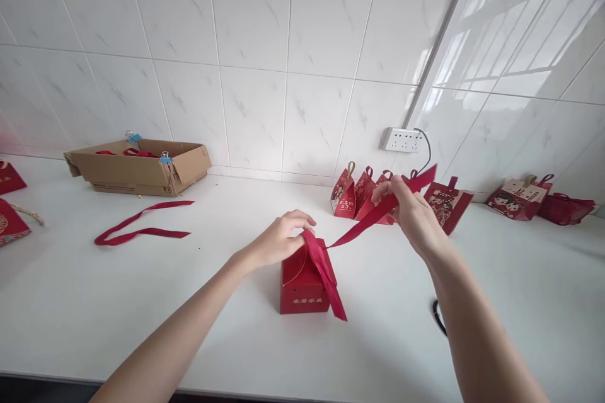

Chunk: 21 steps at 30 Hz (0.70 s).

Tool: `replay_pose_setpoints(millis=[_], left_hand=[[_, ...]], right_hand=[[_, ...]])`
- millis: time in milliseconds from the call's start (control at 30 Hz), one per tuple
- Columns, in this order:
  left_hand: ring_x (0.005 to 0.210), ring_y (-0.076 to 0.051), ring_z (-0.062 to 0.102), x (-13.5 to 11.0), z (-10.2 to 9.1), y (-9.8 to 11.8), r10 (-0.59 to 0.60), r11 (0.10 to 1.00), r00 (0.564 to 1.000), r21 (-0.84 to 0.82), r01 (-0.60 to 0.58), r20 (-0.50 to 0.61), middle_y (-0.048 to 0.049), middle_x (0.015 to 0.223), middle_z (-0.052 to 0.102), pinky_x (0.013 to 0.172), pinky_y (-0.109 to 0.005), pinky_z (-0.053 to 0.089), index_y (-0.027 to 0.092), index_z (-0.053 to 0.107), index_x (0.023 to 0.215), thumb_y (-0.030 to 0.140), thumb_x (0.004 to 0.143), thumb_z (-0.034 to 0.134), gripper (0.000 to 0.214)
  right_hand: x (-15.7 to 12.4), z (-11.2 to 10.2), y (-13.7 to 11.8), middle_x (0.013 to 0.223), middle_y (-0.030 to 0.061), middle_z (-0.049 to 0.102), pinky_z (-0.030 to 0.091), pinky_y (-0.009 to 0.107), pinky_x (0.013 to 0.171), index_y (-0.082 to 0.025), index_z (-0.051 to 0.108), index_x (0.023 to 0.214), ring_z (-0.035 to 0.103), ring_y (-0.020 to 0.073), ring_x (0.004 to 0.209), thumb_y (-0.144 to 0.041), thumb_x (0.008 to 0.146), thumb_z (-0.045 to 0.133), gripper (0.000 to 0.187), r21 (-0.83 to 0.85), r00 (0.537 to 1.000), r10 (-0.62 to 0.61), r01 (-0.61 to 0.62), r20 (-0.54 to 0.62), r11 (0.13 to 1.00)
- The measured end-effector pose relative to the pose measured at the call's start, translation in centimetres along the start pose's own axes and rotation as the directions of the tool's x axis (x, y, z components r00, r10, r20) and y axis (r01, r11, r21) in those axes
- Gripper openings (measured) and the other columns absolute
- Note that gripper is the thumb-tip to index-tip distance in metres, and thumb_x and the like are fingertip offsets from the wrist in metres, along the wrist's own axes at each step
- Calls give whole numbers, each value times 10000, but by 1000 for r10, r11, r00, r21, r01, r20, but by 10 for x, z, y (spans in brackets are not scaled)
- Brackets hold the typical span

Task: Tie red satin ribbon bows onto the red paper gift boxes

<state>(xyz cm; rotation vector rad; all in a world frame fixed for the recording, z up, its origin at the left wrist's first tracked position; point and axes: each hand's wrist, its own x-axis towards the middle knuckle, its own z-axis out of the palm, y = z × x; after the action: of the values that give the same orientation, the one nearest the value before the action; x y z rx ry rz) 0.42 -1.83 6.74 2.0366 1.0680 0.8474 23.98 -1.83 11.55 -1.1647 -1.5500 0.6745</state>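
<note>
The white surface (142,308) carries everything. Far left of the fingers lies an open carton (142,173) with 2 clips (165,157) on its rim. Between the carton and the left hand (278,240) a spare strip (137,227) lies loose. Just behind the right hand (412,213) stands a row of small red bags (345,194), with 2 more (520,196) well off to its right.

Under the left hand sits the red box (302,289), upright. The left fingers are closed, pinching the ribbon (363,225) onto the box's top, and 1 end hangs down the front. The right hand is raised, its fingers closed on the other end, and the ribbon runs taut between the hands.

The step in hand looks like working the ribbon across the box top. Any further pull calls for firm left fingers, or the light box may tip or slide.
</note>
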Motion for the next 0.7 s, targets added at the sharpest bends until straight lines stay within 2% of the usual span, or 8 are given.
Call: replay_pose_setpoints(millis=[100, 233, 367, 467, 567, 633, 700], left_hand=[[867, -188, 565, 8, -14, 16, -21, 978, 1000, -206, 18, -16, -66, 943, 614, 729, -319, 438, 170, 614, 732, 274, 794, 484, 178], [742, -152, 558, 17, -34, 38, -63, 892, 997, -450, 38, -40, -83, 889, 607, 537, -249, 370, 142, 607, 728, 407, 823, 477, 310], [556, -85, 487, 22, -45, 52, -194, 840, 979, -526, 130, -69, -40, 766, 538, 443, -227, 253, 135, 583, 718, 353, 798, 517, 242], [548, -80, 464, 22, -49, 58, -191, 835, 974, -541, 98, -119, -10, 687, 487, 471, -238, 295, 130, 580, 728, 306, 782, 532, 190], [618, -92, 500, 19, -51, 60, -121, 809, 983, -588, 16, -140, -4, 695, 516, 600, -260, 394, 131, 575, 841, 170, 719, 564, 128], [698, -99, 542, 16, -53, 59, -86, 792, 988, -611, -12, -132, -9, 765, 562, 734, -285, 425, 144, 551, 954, 50, 655, 543, 313], [776, -106, 572, 12, -53, 58, -82, 803, 988, -596, -13, -132, -12, 830, 588, 841, -312, 418, 162, 527, 1032, -1, 634, 523, 430]], right_hand=[[1, 6, -23, 555, 2, 483, 363, 257, 505, -182, 534, 578, 439, 112, 507, -554, 828, 436, 459, -64, 994, 72, -67, 82, 996], [4, 21, -43, 518, -27, 417, 299, 245, 459, -171, 543, 617, 363, 87, 463, -548, 775, 525, 409, -91, 969, -12, 36, 247, 995], [9, 34, -51, 513, -46, 364, 258, 245, 455, -182, 470, 559, 311, 77, 464, -558, 697, 612, 425, -73, 949, -74, 100, 306, 992], [12, 41, -56, 499, -62, 291, 220, 251, 459, -195, 400, 515, 257, 71, 459, -552, 692, 618, 455, -69, 948, -116, 142, 296, 987], [12, 45, -63, 498, -64, 279, 213, 253, 461, -195, 396, 504, 256, 73, 460, -545, 724, 579, 451, -87, 950, -124, 154, 285, 984], [12, 46, -65, 499, -64, 290, 211, 250, 459, -186, 477, 544, 259, 73, 454, -521, 756, 543, 401, -111, 950, -127, 165, 286, 980], [12, 45, -66, 487, -71, 282, 199, 250, 456, -178, 571, 623, 239, 70, 437, -488, 786, 507, 355, -151, 951, -131, 178, 281, 972]])
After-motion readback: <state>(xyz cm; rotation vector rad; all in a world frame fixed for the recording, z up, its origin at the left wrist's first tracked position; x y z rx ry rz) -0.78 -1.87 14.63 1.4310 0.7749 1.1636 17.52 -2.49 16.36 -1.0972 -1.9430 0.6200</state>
